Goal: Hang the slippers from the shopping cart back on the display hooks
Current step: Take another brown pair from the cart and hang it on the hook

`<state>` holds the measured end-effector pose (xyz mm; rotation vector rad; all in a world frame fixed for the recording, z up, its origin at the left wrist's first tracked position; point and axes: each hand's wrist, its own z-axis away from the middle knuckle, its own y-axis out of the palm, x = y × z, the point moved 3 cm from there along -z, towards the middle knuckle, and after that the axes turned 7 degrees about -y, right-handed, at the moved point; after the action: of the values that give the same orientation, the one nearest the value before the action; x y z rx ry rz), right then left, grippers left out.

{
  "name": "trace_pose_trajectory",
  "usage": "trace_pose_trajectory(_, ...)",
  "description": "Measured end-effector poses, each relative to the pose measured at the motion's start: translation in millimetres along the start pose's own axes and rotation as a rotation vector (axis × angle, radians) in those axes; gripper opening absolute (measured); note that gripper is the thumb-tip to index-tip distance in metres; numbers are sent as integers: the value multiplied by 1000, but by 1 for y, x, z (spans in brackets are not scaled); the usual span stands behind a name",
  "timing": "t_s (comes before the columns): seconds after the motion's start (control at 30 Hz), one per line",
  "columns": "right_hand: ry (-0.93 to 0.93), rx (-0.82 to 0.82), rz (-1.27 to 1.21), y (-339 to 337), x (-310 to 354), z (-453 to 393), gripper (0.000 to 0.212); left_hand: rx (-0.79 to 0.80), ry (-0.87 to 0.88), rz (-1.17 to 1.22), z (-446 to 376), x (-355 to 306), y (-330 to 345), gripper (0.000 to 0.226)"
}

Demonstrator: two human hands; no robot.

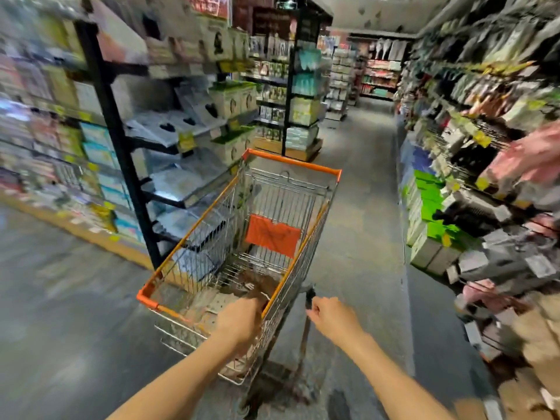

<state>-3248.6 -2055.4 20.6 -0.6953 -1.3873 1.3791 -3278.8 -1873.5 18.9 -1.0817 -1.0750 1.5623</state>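
Store aisle, left hand [242, 321] reaching into shopping cart [292, 162], right hand [331, 318] fingers seemingly pinching something dark.

At your nine to eleven o'clock: black shelving unit [121, 153] stacked with boxed goods [233, 100], yellow price tags [185, 140] on the edges. Twelve o'clock: grey aisle floor [363, 192] running to far shelves [380, 77]. Two o'clock: green boxes [430, 204], low.

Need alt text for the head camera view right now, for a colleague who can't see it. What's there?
A person's left hand reaches into an orange-rimmed shopping cart toward brown slippers, while the right hand grips a dark hanger beside the cart. The cart stands in a blurred store aisle, slippers hanging on display racks to the right.
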Motion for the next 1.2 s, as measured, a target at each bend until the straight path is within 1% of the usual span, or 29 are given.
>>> trace_pose_trajectory(0.07, 14, 15, -30, -8, -19, -39, 35, 28, -24, 27, -30, -6, -3, 21)
trace_pose_trajectory(0.13, 20, 32, -47, -15, -30, -80, 21, 42, -57, 78, -58, -4, -2, 22)
trace_pose_trajectory(0.17, 21, 32, -54, -18, -31, -99, 18, 49, -79, 96, -70, 0, 0, 22)
trace_pose_trajectory(0.2, 13, 42, -65, -18, -29, -116, 18, 60, -114, 99, -80, 5, 4, 23)
trace_pose_trajectory(0.3, -48, 142, -117, -6, -11, -159, 19, 93, -249, 120, -111, 28, 13, 22)
trace_pose_trajectory(0.37, -88, 220, -113, 7, 1, -183, 21, 95, -282, 146, -139, 38, 16, 22)
trace_pose_trajectory(0.43, -96, 242, -131, 17, 8, -206, 24, 92, -294, 160, -165, 43, 15, 25)
trace_pose_trajectory(0.57, -48, 245, -209, 30, 10, -243, 33, 136, -285, 133, -211, 42, 22, 26)
trace_pose_trajectory(0.73, 100, 227, -380, 44, -1, -291, 35, 222, -290, 155, -246, 41, 34, 25)
trace_pose_trajectory(0.8, 115, 249, -401, 53, -3, -308, 31, 243, -300, 168, -261, 43, 35, 24)
trace_pose_trajectory(0.87, 86, 260, -383, 59, -5, -325, 28, 268, -330, 169, -277, 45, 38, 25)
trace_pose_trajectory(0.97, 48, 276, -287, 70, -13, -350, 26, 281, -392, 189, -297, 47, 41, 25)
trace_pose_trajectory(1.07, 38, 327, -213, 81, -24, -377, 13, 280, -469, 206, -315, 47, 45, 26)
trace_pose_trajectory(1.1, 30, 333, -189, 85, -28, -386, 12, 283, -494, 205, -321, 47, 47, 26)
trace_pose_trajectory(1.2, 46, 375, -182, 99, -44, -408, 20, 274, -562, 251, -343, 46, 65, 27)
